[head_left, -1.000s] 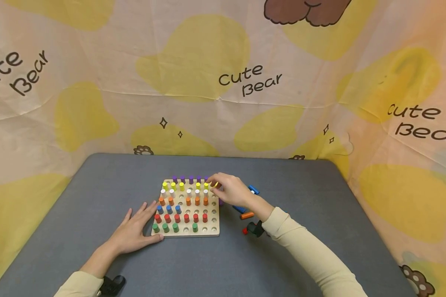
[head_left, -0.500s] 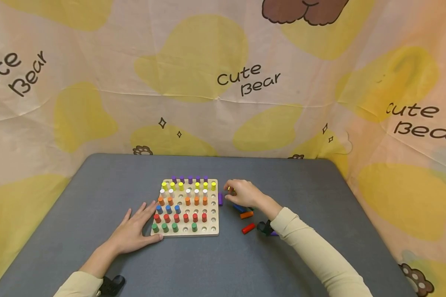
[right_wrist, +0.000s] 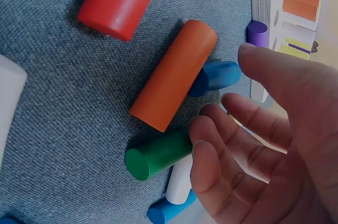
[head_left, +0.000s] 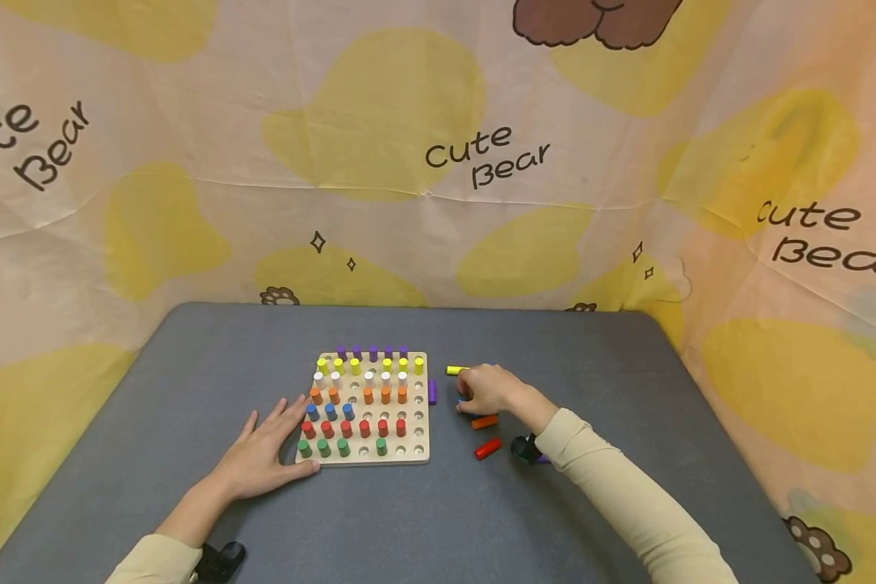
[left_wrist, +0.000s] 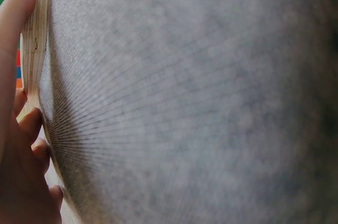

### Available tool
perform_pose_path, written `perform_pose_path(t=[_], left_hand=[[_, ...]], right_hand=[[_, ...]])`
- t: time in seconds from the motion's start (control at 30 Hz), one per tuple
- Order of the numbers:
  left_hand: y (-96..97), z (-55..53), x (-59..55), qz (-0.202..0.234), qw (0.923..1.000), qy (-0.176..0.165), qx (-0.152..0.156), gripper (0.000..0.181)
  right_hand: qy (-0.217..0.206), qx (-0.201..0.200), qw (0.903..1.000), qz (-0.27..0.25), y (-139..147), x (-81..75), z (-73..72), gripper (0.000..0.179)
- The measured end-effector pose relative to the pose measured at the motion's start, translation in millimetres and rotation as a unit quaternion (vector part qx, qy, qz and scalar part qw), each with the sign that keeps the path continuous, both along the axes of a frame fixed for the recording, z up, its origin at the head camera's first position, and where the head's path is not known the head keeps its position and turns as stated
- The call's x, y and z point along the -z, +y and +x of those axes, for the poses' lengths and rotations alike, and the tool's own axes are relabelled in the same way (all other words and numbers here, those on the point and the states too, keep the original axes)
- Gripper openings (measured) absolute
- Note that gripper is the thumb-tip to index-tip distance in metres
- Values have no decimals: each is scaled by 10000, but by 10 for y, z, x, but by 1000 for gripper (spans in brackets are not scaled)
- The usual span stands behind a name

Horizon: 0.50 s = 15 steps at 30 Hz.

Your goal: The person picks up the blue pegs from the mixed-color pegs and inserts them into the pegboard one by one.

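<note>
Blue peg on the counter, just beside the right hand, to the right of the board.
The right hand's grip is spread, thumb apart from fingers, apparently pinching nothing. An orange peg overlaps the blue one in the wrist view; a green peg lies by the fingertips, contact unclear. Best to pinch the end away from the orange peg, so neither neighbour gets knocked, then tip it upright before lowering it into a bare hole. The left hand lies with fingers splayed along the board's left edge; light pressure there should keep it steady.
</note>
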<state>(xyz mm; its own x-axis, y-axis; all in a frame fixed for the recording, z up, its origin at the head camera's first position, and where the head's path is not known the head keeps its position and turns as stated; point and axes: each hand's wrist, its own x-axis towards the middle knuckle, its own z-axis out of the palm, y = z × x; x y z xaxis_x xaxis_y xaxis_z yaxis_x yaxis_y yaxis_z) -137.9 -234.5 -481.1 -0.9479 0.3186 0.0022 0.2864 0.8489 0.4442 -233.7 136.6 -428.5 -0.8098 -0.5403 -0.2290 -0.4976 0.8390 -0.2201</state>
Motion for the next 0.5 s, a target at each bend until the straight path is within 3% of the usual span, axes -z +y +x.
perform_pose_path(t=[0.5], left_hand=[[4,11,-5,9,10000,-12,-25,100]], right_hand=[[74,69,9992,383,-41,31,55,15]])
